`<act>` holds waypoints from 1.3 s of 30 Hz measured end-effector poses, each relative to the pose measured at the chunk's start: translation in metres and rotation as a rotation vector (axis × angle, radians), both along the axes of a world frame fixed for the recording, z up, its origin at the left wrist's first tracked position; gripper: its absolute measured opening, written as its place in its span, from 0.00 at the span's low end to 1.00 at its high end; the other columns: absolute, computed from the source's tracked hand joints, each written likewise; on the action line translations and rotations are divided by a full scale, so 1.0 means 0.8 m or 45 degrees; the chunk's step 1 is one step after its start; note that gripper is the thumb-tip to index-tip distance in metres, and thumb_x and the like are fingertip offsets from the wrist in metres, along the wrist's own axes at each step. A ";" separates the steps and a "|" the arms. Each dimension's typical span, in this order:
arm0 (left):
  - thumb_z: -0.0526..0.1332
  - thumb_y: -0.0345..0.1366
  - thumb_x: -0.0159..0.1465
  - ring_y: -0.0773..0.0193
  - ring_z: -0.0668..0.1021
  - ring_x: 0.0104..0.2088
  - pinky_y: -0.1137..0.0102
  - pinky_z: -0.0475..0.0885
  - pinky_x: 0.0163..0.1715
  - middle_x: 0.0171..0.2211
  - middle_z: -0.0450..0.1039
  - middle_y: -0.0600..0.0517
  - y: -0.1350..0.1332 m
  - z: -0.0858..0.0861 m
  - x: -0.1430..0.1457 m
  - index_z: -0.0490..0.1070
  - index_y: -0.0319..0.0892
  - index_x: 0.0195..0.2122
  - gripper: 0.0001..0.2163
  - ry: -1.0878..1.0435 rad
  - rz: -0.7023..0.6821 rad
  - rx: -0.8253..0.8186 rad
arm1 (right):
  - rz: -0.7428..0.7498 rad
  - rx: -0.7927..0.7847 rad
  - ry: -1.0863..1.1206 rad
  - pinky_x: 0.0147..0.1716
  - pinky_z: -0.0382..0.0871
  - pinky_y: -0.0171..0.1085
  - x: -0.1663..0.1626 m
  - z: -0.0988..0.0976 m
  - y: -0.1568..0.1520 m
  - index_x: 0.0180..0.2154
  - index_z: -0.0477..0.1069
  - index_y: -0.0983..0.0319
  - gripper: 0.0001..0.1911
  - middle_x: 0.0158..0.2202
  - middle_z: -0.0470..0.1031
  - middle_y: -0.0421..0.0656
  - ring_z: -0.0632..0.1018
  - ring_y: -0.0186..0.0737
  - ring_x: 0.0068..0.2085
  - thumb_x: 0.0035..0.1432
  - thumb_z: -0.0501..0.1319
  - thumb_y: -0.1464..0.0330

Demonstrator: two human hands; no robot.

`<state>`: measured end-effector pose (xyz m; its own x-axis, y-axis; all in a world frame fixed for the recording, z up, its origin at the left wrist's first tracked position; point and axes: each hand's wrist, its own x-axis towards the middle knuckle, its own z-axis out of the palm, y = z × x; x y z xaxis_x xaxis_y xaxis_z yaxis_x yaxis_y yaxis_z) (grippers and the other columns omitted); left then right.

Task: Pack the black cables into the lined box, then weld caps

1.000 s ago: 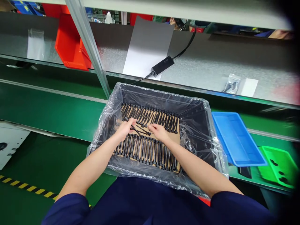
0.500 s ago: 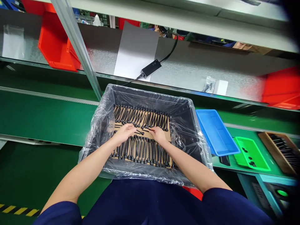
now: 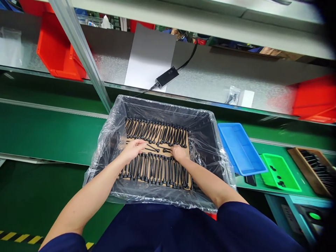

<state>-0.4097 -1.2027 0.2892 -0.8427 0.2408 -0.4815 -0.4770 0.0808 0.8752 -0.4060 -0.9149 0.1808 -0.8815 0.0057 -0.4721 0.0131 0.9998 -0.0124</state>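
Note:
A dark bin (image 3: 207,140) lined with a clear plastic bag sits in front of me. On its floor lies a sheet of cardboard (image 3: 156,143) with two rows of black screws (image 3: 154,168) laid side by side. Both hands reach into the bin, between the rows. My left hand (image 3: 132,149) rests with curled fingers over loose black screws (image 3: 152,147) in the middle gap. My right hand (image 3: 180,153) pinches one loose screw at the same gap, its fingers closed.
An empty blue tray (image 3: 240,148) and a green tray (image 3: 279,172) lie to the right, then a wooden tray of black parts (image 3: 313,169). Behind the bin runs a green belt (image 3: 52,129), an upright post (image 3: 78,52), a black power adapter (image 3: 166,76), and red bins (image 3: 59,52).
My hands have drawn slightly back toward the near row, still handling the loose screws. The view has swung right, so the wooden tray and a red bin have come in.

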 end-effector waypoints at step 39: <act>0.57 0.47 0.62 0.56 0.77 0.46 0.62 0.72 0.49 0.48 0.75 0.46 0.359 0.056 0.264 0.75 0.44 0.46 0.17 0.617 -0.300 -0.837 | -2.246 -2.024 0.623 0.16 0.68 0.27 0.291 -0.033 0.499 0.34 0.64 0.60 0.10 0.26 0.73 0.41 0.75 0.33 0.22 0.56 0.64 0.65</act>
<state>-0.1983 -0.9158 0.3336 -0.9548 0.2337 -0.1838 0.0318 0.6948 0.7185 -0.1731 -0.5160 0.1548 -0.4563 0.5404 -0.7070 0.2337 -0.6938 -0.6812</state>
